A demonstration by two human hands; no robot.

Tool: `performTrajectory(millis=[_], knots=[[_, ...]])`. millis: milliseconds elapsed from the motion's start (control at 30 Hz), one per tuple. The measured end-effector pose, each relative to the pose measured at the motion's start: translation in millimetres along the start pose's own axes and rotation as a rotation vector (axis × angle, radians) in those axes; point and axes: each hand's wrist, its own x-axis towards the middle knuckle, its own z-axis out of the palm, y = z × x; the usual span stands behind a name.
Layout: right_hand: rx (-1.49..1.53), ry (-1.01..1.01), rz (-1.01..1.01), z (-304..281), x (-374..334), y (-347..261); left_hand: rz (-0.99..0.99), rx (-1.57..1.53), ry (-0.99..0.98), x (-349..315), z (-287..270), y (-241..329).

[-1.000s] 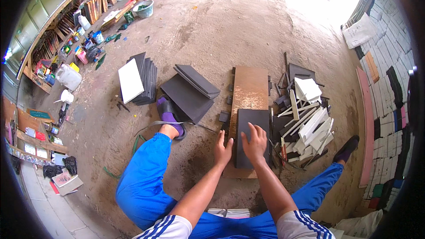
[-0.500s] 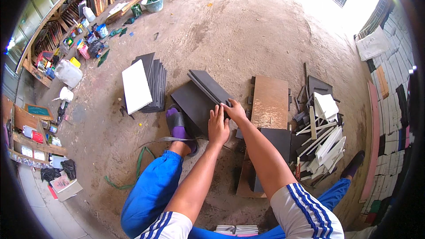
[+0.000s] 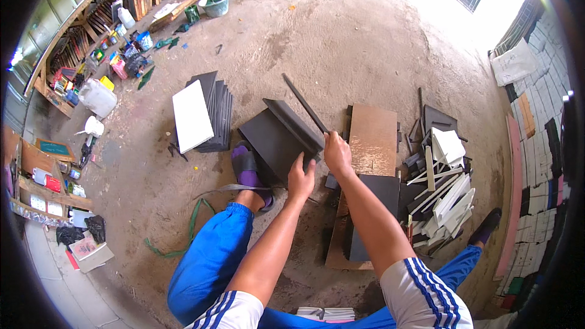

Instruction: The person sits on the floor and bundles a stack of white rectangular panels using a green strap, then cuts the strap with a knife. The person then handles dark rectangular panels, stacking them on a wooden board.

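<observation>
My right hand [image 3: 338, 153] grips the near end of a thin black strip [image 3: 303, 102], which points away to the far left. Beside it, my left hand [image 3: 300, 178] is closed at the near corner of a black sheet [image 3: 271, 137], its fingers partly hidden against the edge. Along its right side the sheet has a raised or folded band [image 3: 295, 125]. The strip is apart from the sheet, just to its right. My left foot in a dark sandal [image 3: 245, 163] stands by the sheet's near left edge.
Left of the sheet stands a stack of black sheets [image 3: 220, 116] with a white sheet [image 3: 192, 116] leaning on it. A brown board [image 3: 373, 134] lies to the right, a black panel [image 3: 379, 198] nearer. White and black offcuts [image 3: 448, 204] pile beyond. A green strap [image 3: 194, 222] lies on the floor.
My right hand has moved right, taking the thin black strip away from the sheet's band. The left hand has shifted slightly down and curled at the sheet's corner.
</observation>
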Motion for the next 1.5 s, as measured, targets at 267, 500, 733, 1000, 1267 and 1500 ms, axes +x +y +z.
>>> performTrajectory(millis=[267, 500, 733, 1000, 1267, 1500], knots=[[0.016, 0.226, -0.381, -88.3, -119.1, -31.8, 0.076, -0.704, 0.237, -18.3, -9.5, 78.2], [0.061, 0.362, 0.002, -202.5, -148.9, -8.0, 0.186, -0.672, -0.051, -121.5, -15.9, 91.7], [0.520, 0.174, 0.348, -203.6, -228.4, 94.5, 0.131, -0.404, -0.254, -210.8, 53.1, 69.9], [0.295, 0.195, 0.409, -183.2, -268.2, 127.2, 0.261, 0.042, -0.085, -229.2, 113.5, 3.9], [0.233, 0.196, 0.415, -172.7, -260.9, 122.2, 0.105, -0.059, -0.185, -215.4, 115.1, -2.7], [0.163, 0.162, 0.439, -164.9, -260.3, 127.4, 0.099, -0.043, -0.179, -212.0, 114.4, -4.0]])
